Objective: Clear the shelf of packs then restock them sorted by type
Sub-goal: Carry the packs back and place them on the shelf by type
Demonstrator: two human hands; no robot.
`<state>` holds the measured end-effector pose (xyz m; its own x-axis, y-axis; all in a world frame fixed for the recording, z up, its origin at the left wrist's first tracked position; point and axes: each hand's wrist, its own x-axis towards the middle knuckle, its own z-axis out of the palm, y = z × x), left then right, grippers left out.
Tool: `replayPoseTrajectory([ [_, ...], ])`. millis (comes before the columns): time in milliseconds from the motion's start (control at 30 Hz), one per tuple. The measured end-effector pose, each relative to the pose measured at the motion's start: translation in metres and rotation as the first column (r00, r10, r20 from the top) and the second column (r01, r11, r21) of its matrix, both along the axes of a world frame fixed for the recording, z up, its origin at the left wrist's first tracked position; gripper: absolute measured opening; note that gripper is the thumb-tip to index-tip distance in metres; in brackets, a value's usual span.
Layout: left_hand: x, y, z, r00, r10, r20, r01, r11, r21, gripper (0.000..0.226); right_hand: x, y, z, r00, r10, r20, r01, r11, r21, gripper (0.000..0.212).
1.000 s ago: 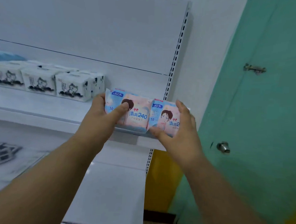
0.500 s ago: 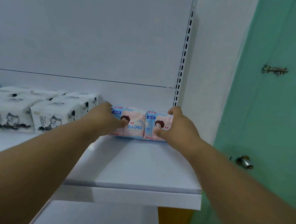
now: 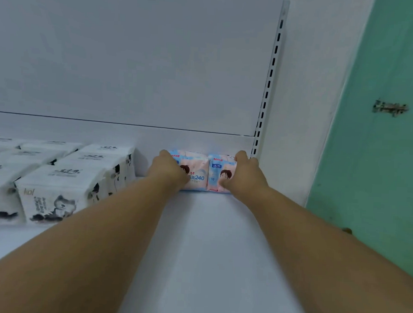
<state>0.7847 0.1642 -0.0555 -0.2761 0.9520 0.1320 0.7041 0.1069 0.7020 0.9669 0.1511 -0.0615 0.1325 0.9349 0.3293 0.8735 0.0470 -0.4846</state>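
1. Two soft pink-and-blue plastic packs stand upright side by side, touching, at the back of the white metal shelf [image 3: 210,247], against its rear panel.
2. The left hand [image 3: 170,170] curls over the left pack [image 3: 196,173], gripping its top and front.
3. The right hand [image 3: 244,175] grips the right pack [image 3: 217,172] likewise.
4. White cat-printed tissue packs [image 3: 52,193] sit at 9 o'clock of them, apart.
5. A green door [image 3: 379,165] is at 3 o'clock.

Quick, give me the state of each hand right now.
Left hand: grips the left pink-and-blue pack at the back of the shelf.
Right hand: grips the right pink-and-blue pack beside it.
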Motion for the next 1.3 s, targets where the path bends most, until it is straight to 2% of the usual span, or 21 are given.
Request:
replayPoseTrajectory([
  [100,-0.002,-0.001,0.0,1.0,-0.007,0.014,0.007,1.0,-0.006,0.065,0.001,-0.007,0.001,1.0,0.002,0.028,-0.002,1.0,-0.008,0.063],
  [167,-0.003,-0.016,0.001,0.998,0.052,-0.018,-0.052,0.999,0.004,0.067,0.002,-0.02,0.001,0.997,-0.008,0.081,0.008,1.0,0.007,0.068],
  [267,0.003,-0.061,0.005,0.987,0.127,-0.097,-0.117,0.987,0.108,0.064,0.004,-0.056,0.005,0.994,0.015,0.109,-0.021,0.999,0.045,0.07],
  [433,0.034,-0.175,0.004,0.989,0.021,-0.145,0.018,0.966,0.259,0.063,0.012,-0.138,0.01,0.982,0.149,0.117,-0.164,0.978,0.13,0.068],
  [567,0.055,-0.277,0.002,0.989,0.041,-0.142,0.004,0.953,0.303,0.065,0.024,-0.216,0.006,0.951,0.289,0.107,-0.304,0.938,0.169,0.076],
  [767,0.063,-0.419,-0.014,0.984,0.026,-0.176,0.037,0.939,0.342,0.055,0.036,-0.358,-0.005,0.928,0.372,0.041,-0.372,0.909,0.19,0.074],
  [933,0.047,-0.531,-0.075,0.979,-0.048,-0.197,0.112,0.939,0.326,0.05,0.025,-0.484,-0.055,0.909,0.412,-0.071,-0.398,0.904,0.153,0.066],
  [1000,0.033,-0.572,-0.112,0.978,-0.091,-0.186,0.144,0.945,0.295,0.05,0.011,-0.529,-0.09,0.912,0.394,-0.117,-0.387,0.919,0.081,0.064],
  [1133,-0.002,-0.655,-0.195,0.971,-0.179,-0.156,0.203,0.967,0.154,0.048,-0.017,-0.612,-0.168,0.916,0.313,-0.249,-0.346,0.932,-0.102,0.065],
  [1233,-0.018,-0.708,-0.254,0.975,-0.193,-0.109,0.196,0.98,0.02,0.044,-0.031,-0.664,-0.227,0.932,0.261,-0.25,-0.326,0.906,-0.27,0.064],
  [1300,-0.019,-0.733,-0.289,0.984,-0.171,-0.047,0.168,0.984,-0.06,0.044,-0.036,-0.685,-0.264,0.929,0.269,-0.253,-0.343,0.882,-0.323,0.062],
])
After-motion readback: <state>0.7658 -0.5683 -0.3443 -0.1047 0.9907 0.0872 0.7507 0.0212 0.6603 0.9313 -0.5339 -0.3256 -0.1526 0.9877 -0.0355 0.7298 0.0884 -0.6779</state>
